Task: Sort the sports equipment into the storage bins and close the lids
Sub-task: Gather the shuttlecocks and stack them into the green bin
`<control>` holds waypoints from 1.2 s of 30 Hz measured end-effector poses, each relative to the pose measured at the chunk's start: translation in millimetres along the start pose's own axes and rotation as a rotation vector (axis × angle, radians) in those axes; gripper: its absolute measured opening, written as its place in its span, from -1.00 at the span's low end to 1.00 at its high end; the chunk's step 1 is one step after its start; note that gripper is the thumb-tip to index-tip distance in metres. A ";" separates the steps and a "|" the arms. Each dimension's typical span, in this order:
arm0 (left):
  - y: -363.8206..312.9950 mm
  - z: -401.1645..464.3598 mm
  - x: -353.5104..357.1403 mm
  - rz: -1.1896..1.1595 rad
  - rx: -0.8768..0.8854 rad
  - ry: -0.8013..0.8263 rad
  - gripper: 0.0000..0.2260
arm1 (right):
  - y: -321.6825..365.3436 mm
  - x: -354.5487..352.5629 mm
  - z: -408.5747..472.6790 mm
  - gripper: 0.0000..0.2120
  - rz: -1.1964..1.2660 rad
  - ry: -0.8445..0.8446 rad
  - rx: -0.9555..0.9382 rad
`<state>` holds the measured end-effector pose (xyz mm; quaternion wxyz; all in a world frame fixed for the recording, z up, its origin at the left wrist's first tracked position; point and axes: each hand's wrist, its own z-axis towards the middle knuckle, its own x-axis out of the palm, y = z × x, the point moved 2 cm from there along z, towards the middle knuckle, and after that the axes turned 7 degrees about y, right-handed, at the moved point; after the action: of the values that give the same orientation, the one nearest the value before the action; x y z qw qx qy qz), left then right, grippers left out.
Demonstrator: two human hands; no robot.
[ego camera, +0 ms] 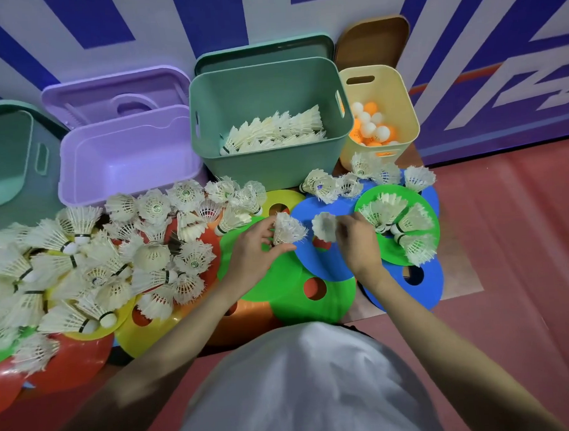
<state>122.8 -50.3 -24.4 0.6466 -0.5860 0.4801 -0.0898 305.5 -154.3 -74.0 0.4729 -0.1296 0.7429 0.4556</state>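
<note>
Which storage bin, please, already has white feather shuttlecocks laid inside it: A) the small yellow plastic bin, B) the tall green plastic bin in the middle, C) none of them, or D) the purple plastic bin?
B: rows of white feather shuttlecocks lie inside the tall green plastic bin, whereas the small yellow plastic bin holds white and orange balls.

- A plain pale grey shirt (303, 384) covers the person's torso.
- Both forearms are bare, no sleeves reaching them beside the shirt.
- No markings show on the shirt.
</note>
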 end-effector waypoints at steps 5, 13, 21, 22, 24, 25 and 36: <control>8.1 3.9 -2.6 0.069 0.007 -0.003 -0.47 | 17.7 -43.2 -14.8 -0.84 0.371 -0.254 0.046; -5.4 18.4 6.0 0.064 0.076 0.059 -0.47 | 39.4 -60.9 -20.7 -0.83 0.732 -0.051 0.016; -17.1 23.3 22.4 0.024 0.119 0.145 -0.39 | 34.6 -47.5 -25.6 -0.87 0.618 -0.060 0.043; -17.4 23.1 22.6 0.005 0.110 0.150 -0.37 | 33.9 -48.4 -25.6 -0.87 0.635 -0.034 0.035; -16.7 23.3 22.8 -0.013 0.096 0.148 -0.37 | 32.8 -51.0 -25.3 -0.86 0.656 0.052 -0.007; -16.4 23.2 22.8 -0.020 0.091 0.140 -0.39 | 31.0 -52.2 -24.7 -0.84 0.662 0.105 -0.026; -21.9 19.6 25.7 -0.085 0.059 0.111 -0.43 | -44.5 -52.9 5.7 -0.66 -0.560 0.191 0.044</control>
<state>160.2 -61.1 -22.0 0.6315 -0.5808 0.4869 -0.1635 364.1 -186.8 -56.0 0.5108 -0.3618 0.7291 0.2767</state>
